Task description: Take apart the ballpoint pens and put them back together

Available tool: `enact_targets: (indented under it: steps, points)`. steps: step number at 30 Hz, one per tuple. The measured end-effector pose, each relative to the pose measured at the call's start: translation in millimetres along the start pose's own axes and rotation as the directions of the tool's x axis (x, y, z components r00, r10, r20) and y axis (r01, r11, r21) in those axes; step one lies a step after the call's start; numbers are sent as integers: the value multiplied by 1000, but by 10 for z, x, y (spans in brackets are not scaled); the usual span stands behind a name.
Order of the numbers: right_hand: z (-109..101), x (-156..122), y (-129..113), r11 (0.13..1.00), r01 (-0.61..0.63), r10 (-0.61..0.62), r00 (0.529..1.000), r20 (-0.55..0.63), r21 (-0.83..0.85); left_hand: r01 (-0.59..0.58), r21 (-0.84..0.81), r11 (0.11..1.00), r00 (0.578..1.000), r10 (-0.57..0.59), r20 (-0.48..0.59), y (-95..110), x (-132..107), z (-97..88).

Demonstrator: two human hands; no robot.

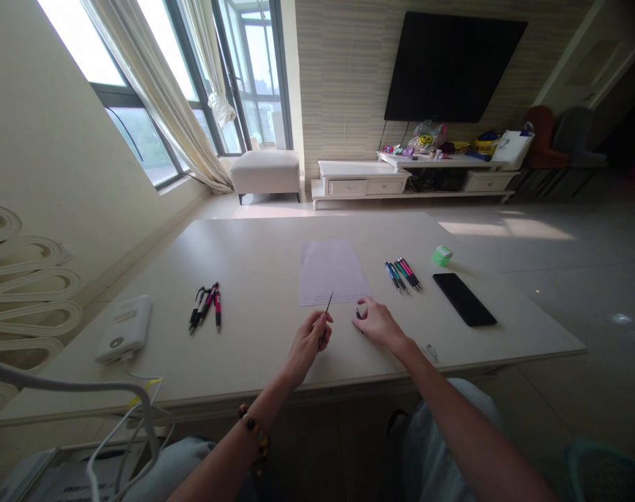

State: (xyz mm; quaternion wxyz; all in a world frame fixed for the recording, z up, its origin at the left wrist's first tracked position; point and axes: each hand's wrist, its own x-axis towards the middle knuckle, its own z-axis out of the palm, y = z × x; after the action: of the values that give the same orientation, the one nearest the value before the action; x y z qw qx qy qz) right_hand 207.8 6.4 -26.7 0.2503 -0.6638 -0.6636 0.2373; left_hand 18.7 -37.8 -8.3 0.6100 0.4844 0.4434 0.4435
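My left hand (313, 336) is closed on a thin dark pen refill (330, 301), whose narrow end points up and away over the near edge of the paper. To its right, my right hand (378, 323) is low at the tabletop, with thumb and fingers pinched around a small dark pen part (357, 314). Most of that part is hidden by the fingers. Just beyond both hands lies a white sheet of paper (332, 268), with faint lines of writing along its near edge. The hands are apart from each other.
Several pens (403, 275) lie right of the paper, near a green-and-white small box (442, 255) and a black phone (463, 298). Another group of pens (206, 307) lies left. A white device (125, 328) with a cable sits at the white table's (254, 348) left end.
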Motion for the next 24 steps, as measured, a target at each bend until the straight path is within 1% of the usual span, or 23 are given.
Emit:
enact_targets:
  steps: [1,3,4,6,8,9,11,13,15,19,22,23,24]
  points:
    - [6,-11,9,999,5,-5,1000,-5,-35,1,-3,1000,1000,-1,-8,-1,-1,0]
    - [-17,-25,-8,1000,11,-11,1000,-27,-14,3,-13,1000,1000,-4,-26,-10,-3,7]
    - [-40,-31,-33,999,23,-21,999,-41,45,6,-22,1000,999,-7,-31,-20,-4,14]
    - [-79,-45,-106,965,65,-58,998,-32,256,11,-38,999,1000,-12,-25,-52,-8,35]
    - [-83,-65,-192,863,82,-113,993,32,498,14,-29,999,1000,-14,6,-98,-13,63]
    - [-69,-76,-233,805,75,-138,988,64,588,14,-16,1000,1000,-14,25,-122,-16,78]
    - [-18,-95,-305,726,60,-163,983,86,685,8,12,1000,999,-9,54,-165,-20,103]
    - [37,-106,-361,694,66,-167,983,71,717,9,28,1000,998,-11,59,-192,-20,118]
    - [76,-106,-408,681,82,-166,985,44,728,17,27,999,999,-19,51,-201,-18,120]
    - [73,-65,-463,685,139,-131,989,-67,716,30,25,999,998,-31,47,-203,-18,105]
    - [16,2,-397,708,132,-36,988,-152,693,32,29,999,999,-33,21,-215,-29,101]
    - [-3,24,-349,730,102,7,988,-157,676,31,26,999,1000,-31,1,-219,-33,101]
    - [-17,43,-294,761,55,44,990,-136,646,28,22,999,999,-28,-22,-222,-36,101]
